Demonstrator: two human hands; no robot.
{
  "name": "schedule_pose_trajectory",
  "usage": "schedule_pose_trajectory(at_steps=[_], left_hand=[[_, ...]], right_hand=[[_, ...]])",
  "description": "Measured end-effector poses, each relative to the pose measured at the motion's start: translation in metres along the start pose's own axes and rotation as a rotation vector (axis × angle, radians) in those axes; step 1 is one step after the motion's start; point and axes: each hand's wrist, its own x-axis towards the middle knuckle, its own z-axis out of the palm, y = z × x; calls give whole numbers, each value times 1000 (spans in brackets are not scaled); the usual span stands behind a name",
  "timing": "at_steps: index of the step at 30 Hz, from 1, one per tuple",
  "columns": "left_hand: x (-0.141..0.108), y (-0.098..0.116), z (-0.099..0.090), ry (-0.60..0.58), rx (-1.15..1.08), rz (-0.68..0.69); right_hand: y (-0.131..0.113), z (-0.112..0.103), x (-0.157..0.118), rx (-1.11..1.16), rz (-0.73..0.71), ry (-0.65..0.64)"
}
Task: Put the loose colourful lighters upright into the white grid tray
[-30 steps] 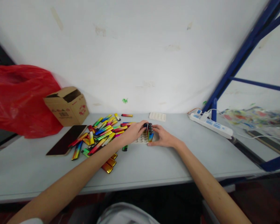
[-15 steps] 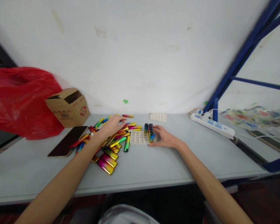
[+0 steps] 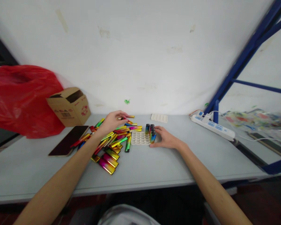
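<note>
A white tray with rows of round holes lies on the table. Several shiny lighters stand upright along its right side, with one more lighter just left of that row. My right hand is curved around the tray's right end, its thumb at the near corner and its fingers against the standing lighters. To the left, my left hand is over the far part of a loose pile of metallic rainbow lighters. Its thumb and fingers pinch a reddish lighter, partly hidden by the fingertips.
A second white tray lies near the wall. At left are a dark phone, an open cardboard box and a red plastic bag. A white power strip with cables lies at right beside a blue metal frame.
My left hand has shifted slightly rightward and up, and its fingers have closed on a lighter at the far side of the pile. My right hand stays at the tray.
</note>
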Motion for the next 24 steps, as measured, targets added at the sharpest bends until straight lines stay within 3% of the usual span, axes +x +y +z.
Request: schedule_pose_trajectory(at_steps=[4, 7, 10, 14, 19, 24], left_hand=[[-5, 11, 11, 32, -558, -148], [-9, 15, 28, 70, -781, -228], [-16, 17, 48, 8, -805, -304], [-24, 18, 66, -123, -725, -272], [-34, 24, 71, -243, -734, -256], [-38, 34, 69, -255, -792, -334]], right_hand=[[0, 0, 0, -2, -6, -2], [1, 0, 1, 5, -7, -4], [3, 1, 1, 13, -9, -7], [2, 1, 1, 22, -11, -5], [0, 0, 1, 25, 5, -19], [1, 0, 1, 16, 0, -14]])
